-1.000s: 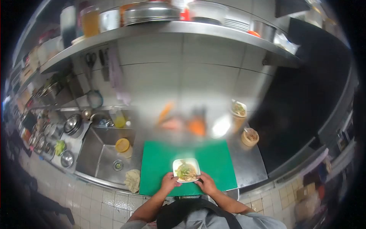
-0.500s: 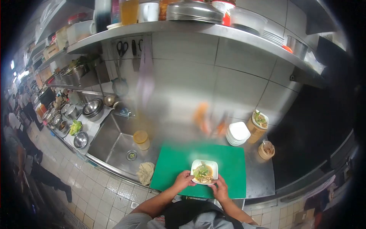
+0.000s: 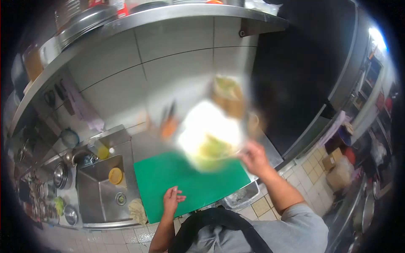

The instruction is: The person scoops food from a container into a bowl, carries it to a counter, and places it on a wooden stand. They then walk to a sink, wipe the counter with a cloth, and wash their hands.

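Note:
My right hand [image 3: 254, 159] grips the right edge of a white square bowl [image 3: 196, 154] with green and brown food in it. The bowl is smeared by a blur in the middle of the view, over the far side of the green cutting board [image 3: 190, 189]. Behind it, a stack of white dishes [image 3: 206, 113] merges with its outline. Low over the board's left part is my left hand [image 3: 172, 199], holding nothing, its fingers apart and loosely bent.
A wooden-looking container topped with greens [image 3: 228, 95] stands against the wall. Left of the board are a folded cloth [image 3: 137, 211] and a metal sink [image 3: 99, 194] with a yellow-lidded tub [image 3: 115, 176]. A metal shelf [image 3: 177, 12] runs overhead; a plastic bin [image 3: 241, 196] sits below the board's front edge.
My left hand has let go of the bowl and moved left. My right hand has carried the bowl away from me toward the dish stack. The view has turned right.

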The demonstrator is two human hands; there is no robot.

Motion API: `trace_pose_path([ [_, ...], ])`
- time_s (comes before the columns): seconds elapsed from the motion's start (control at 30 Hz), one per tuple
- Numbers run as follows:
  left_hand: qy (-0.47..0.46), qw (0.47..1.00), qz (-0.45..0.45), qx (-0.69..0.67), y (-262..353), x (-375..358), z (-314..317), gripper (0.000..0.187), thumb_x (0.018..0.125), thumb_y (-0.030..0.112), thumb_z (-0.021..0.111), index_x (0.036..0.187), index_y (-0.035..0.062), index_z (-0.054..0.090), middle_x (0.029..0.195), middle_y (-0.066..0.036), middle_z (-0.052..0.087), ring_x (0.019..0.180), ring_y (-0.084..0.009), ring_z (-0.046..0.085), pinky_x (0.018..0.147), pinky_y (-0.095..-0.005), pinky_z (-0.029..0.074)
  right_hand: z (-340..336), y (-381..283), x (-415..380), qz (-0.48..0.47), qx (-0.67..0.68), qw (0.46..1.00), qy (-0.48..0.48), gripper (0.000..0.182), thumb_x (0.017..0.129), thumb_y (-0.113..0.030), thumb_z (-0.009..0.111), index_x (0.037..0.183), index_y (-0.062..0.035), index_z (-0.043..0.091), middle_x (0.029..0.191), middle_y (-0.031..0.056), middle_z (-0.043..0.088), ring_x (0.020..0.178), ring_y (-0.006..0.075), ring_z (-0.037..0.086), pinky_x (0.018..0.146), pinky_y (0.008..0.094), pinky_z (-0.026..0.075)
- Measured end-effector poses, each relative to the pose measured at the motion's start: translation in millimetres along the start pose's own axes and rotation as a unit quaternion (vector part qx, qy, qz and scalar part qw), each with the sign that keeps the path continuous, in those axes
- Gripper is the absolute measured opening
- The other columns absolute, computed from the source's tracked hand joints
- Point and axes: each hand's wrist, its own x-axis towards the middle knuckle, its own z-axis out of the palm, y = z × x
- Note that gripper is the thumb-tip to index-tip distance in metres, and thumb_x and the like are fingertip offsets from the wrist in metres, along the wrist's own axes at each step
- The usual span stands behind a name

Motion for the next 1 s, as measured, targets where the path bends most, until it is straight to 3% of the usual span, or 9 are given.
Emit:
trace_pose_path([
  [0.07,0.010,1.000,0.002,0.007,-2,3,0,0.032,0.093,0.026,0.047,0.112,-0.0001,0.046,0.089,-0.013,0.057,0.063,-0.0235,0.064,0.054,-0.0307,0.054,-35,-2,18,-0.050,0.016,0.998,0.035,0.018,0.073,-0.001,0.070,0.085,-0.0021,0.057,0.113,0.0138,0.056,0.095,0.0149,0.058,0.077,0.0280,0.049],
  [0.2,0.021,1.000,-0.007,0.000,-1,5,3,0.029,0.093,0.024,0.047,0.110,0.0006,0.048,0.087,-0.012,0.057,0.059,-0.0215,0.063,0.051,-0.0293,0.053,-107,-46,52,-0.083,0.074,0.990,0.088,0.017,0.077,-0.001,0.065,0.087,-0.0025,0.052,0.103,0.0058,0.058,0.093,0.0119,0.055,0.081,0.0262,0.046],
  [0.3,0.019,1.000,-0.003,0.000,-5,5,1,0.028,0.093,0.023,0.048,0.109,0.0009,0.048,0.086,-0.011,0.057,0.058,-0.0209,0.062,0.050,-0.0287,0.053,-161,-69,84,-0.130,0.019,0.984,0.121,0.015,0.079,-0.006,0.066,0.087,-0.0048,0.053,0.084,-0.0011,0.057,0.078,0.0059,0.053,0.071,0.0206,0.044],
  [0.43,0.028,1.000,0.010,0.002,-8,5,2,0.026,0.093,0.022,0.048,0.108,0.0007,0.049,0.084,-0.010,0.058,0.056,-0.0201,0.062,0.049,-0.0281,0.052,-219,-92,126,-0.157,-0.045,0.977,0.137,0.015,0.082,-0.014,0.064,0.090,-0.0046,0.054,0.078,0.0006,0.058,0.073,0.0064,0.054,0.067,0.0206,0.044],
  [0.5,0.026,1.000,0.010,0.004,-9,6,2,0.026,0.093,0.022,0.048,0.108,0.0006,0.049,0.084,-0.010,0.058,0.056,-0.0199,0.062,0.049,-0.0281,0.052,-245,-101,147,-0.148,-0.069,0.978,0.131,0.018,0.084,-0.017,0.062,0.094,-0.0060,0.053,0.087,0.0036,0.060,0.080,0.0090,0.057,0.075,0.0225,0.046],
  [0.63,0.027,0.999,0.021,0.012,-6,4,3,0.026,0.093,0.021,0.048,0.109,0.0003,0.049,0.084,-0.010,0.058,0.055,-0.0196,0.061,0.048,-0.0280,0.052,-270,-112,192,-0.143,-0.148,0.969,0.140,0.022,0.084,-0.022,0.063,0.095,-0.0054,0.053,0.089,0.0054,0.061,0.079,0.0105,0.058,0.075,0.0227,0.047],
  [0.73,0.035,0.999,0.022,0.010,-8,5,2,0.026,0.093,0.020,0.047,0.109,0.0000,0.049,0.084,-0.011,0.058,0.055,-0.0196,0.061,0.048,-0.0280,0.052,-260,-120,216,-0.144,-0.073,0.976,0.144,0.023,0.083,-0.019,0.064,0.095,-0.0027,0.055,0.089,0.0058,0.061,0.076,0.0098,0.057,0.067,0.0211,0.046],
  [0.8,0.039,0.999,0.022,0.008,-6,3,4,0.026,0.093,0.020,0.047,0.109,-0.0002,0.049,0.084,-0.011,0.058,0.055,-0.0194,0.061,0.048,-0.0279,0.052,-253,-126,224,-0.150,-0.029,0.977,0.146,0.014,0.082,-0.009,0.063,0.085,-0.0031,0.051,0.077,0.0087,0.059,0.067,0.0145,0.057,0.063,0.0260,0.049],
  [1.0,0.054,0.998,0.021,0.024,-4,0,4,0.026,0.093,0.020,0.046,0.109,-0.0011,0.049,0.084,-0.011,0.057,0.057,-0.0185,0.061,0.048,-0.0274,0.051,-250,-112,268,-0.103,-0.033,0.982,0.153,0.012,0.084,-0.010,0.061,0.081,-0.0060,0.050,0.072,0.0054,0.057,0.062,0.0122,0.056,0.054,0.0234,0.047],
])
